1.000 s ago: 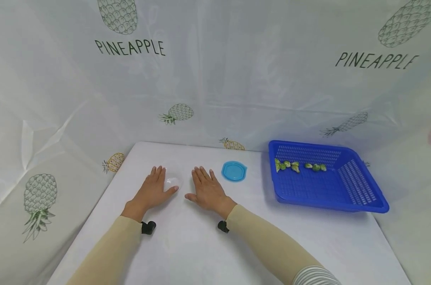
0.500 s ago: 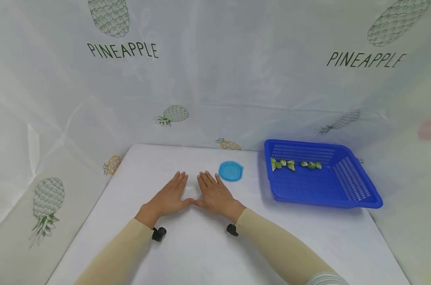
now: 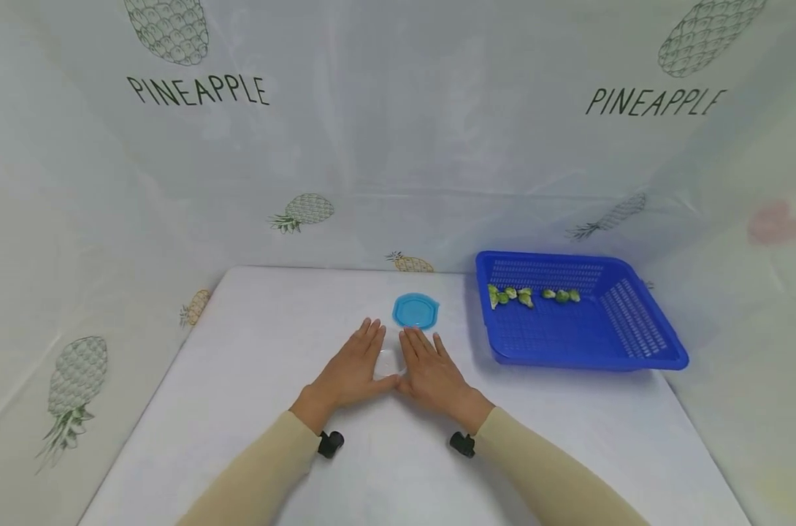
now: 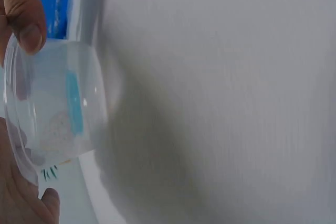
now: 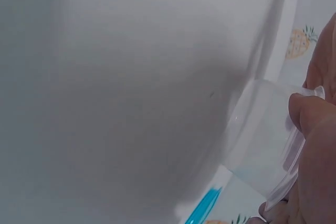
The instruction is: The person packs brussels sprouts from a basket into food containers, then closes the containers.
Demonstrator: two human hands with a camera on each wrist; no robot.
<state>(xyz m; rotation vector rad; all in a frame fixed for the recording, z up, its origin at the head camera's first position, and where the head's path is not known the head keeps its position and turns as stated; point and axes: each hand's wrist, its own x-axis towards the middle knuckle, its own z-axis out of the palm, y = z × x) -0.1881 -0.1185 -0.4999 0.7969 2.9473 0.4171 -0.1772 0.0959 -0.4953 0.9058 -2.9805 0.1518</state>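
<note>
A clear plastic tub stands rim up on the white table, framed between both hands. My left hand lies along its left side with straight fingers, its thumb reaching across the near side. Mirroring it on the right, my right hand has straight fingers angled inward, and the thumbs come together in front of the tub. From the left wrist, the tub shows a thumb at its rim. In the right wrist view, another thumb presses by the rim of the tub. A blue lid lies just beyond the fingertips.
At the back right sits a blue perforated basket with several small green-and-white vegetable pieces along its far side. A pineapple-print sheet hangs behind the white table.
The tub has moved right and nearer the lid, with the left hand beside it. The right hand was apart from it one second ago and now meets it on the right side.
</note>
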